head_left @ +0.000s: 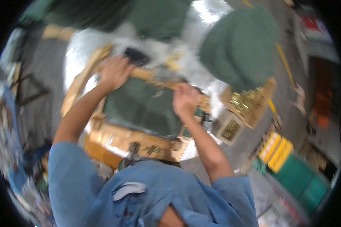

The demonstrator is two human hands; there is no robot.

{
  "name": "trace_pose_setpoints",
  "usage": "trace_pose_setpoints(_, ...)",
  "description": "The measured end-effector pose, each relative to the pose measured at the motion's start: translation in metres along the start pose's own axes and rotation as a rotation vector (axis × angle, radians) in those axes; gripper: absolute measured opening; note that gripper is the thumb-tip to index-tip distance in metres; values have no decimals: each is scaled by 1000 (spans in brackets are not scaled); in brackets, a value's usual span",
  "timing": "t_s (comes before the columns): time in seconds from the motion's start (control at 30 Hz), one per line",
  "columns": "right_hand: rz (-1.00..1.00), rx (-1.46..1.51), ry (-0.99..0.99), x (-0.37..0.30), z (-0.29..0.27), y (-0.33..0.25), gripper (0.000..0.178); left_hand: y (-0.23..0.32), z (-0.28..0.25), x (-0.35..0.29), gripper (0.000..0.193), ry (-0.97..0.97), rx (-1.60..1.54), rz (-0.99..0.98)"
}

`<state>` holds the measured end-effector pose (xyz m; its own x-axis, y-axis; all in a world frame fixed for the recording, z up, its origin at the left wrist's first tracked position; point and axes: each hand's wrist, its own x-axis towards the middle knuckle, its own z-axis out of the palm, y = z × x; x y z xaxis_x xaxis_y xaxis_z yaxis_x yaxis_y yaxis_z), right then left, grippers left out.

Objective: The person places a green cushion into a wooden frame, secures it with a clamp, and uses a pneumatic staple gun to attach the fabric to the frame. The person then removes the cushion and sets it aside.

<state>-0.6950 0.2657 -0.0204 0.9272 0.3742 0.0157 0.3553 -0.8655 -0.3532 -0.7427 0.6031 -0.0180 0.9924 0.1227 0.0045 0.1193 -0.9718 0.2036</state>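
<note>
two hands gripped the far rail of a wooden frame (132, 140) near the middle of the frame. the left hand (115, 72) was curled shut over the rail's upper-left stretch, and the right hand (185, 99) was clenched on the same rail further right, probably to steady or pull it. the frame looked like pale, rough timber, roughly rectangular, with dark green fabric (144, 108) stretched flat inside it. it lay on a desk (77, 49) covered in shiny, crinkled silver sheeting. a bulky green cushion (240, 49), soft and rounded, sat at the upper right. just right of the frame stood an open cardboard box (250, 102) of small brassy metal pieces, close enough to reach. blur hid finer detail.
</note>
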Motion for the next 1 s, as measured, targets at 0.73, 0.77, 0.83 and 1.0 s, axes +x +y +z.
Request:
trace_pose_setpoints(0.73, 42, 32, 254, -253, -38, -59, 46, 17, -15, -229, 35, 94, -306, 559)
trace_pose_setpoints(0.77, 173, 67, 295, -270, -33, -54, 50, 11, -19, -248, 37, 86, -295, 535)
trace_pose_setpoints(0.83, 424, 151, 384, -294, -19, -39, 58, 4, -23, -264, 42, 106, -236, 497)
trace_pose_setpoints(1.0, 680, 190, 239, -296, 5, -14, 62, -5, -33, -268, 54, -151, -38, 448)
